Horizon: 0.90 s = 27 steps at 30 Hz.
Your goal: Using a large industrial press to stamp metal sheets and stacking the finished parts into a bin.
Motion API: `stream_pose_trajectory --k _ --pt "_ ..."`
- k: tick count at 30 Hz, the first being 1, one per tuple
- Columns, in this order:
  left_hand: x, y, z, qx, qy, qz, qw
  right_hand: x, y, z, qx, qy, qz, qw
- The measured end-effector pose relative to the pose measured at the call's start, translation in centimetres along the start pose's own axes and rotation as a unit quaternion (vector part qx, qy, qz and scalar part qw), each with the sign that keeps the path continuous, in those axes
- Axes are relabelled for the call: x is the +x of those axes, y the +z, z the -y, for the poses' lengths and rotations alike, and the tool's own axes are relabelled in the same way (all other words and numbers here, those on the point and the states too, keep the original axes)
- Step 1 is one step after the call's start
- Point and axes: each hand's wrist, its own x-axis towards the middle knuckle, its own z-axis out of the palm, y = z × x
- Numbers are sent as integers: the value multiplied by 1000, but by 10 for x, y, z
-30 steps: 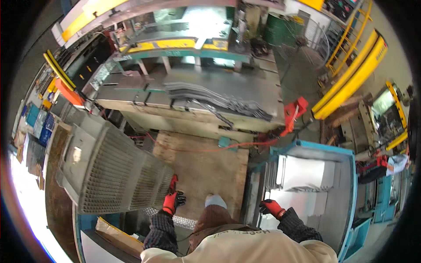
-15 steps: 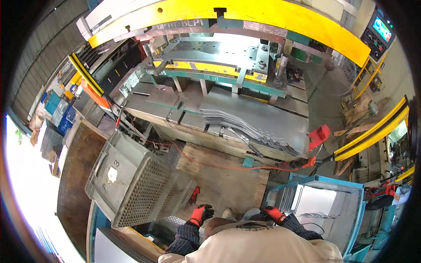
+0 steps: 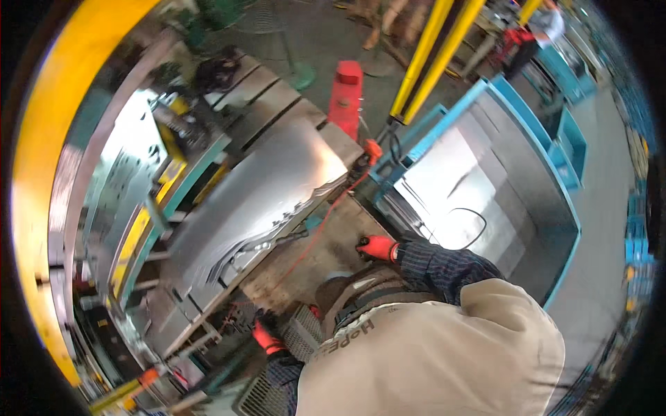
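My left hand (image 3: 267, 334), in a red and black glove, hangs low beside a grey plastic crate (image 3: 305, 326). Its dark fingers are smeared by motion, and nothing held shows in it. My right hand (image 3: 378, 247), gloved alike, is above the wooden board (image 3: 298, 267) near the blue-rimmed bin (image 3: 565, 201); its fingers look curled, with nothing visible in them. Inside that bin lie flat pale metal sheets (image 3: 451, 187) and a thin black cable loop. A stack of bent metal sheets (image 3: 270, 180) rests on the press bed at the left, away from both hands.
The press's yellow beam (image 3: 35, 173) curves along the left rim. A red box-shaped guard (image 3: 345, 97) stands at the bed's corner, near a yellow-black post (image 3: 437, 59). An orange cord (image 3: 316, 243) crosses the board. Another person (image 3: 541, 31) is at the far right.
My view has swung to the right, so the press now lies left and the bin is nearer the middle. My right hand has moved out over the board. The left has dropped back.
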Motion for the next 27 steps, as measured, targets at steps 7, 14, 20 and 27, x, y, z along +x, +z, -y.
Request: stream_pose_trajectory --k 7,14,20,27 --pt "115 -40 -101 166 201 -185 948 1 41 -13 81 140 -34 986" --pt "172 -15 -171 291 142 -159 932 10 10 37 471 145 -195 848" --pt "207 -32 -189 603 128 -90 782 75 -48 41 221 29 -415 882" --pt "204 -19 -202 724 22 -84 684 116 -105 64 6 -21 -361 932"
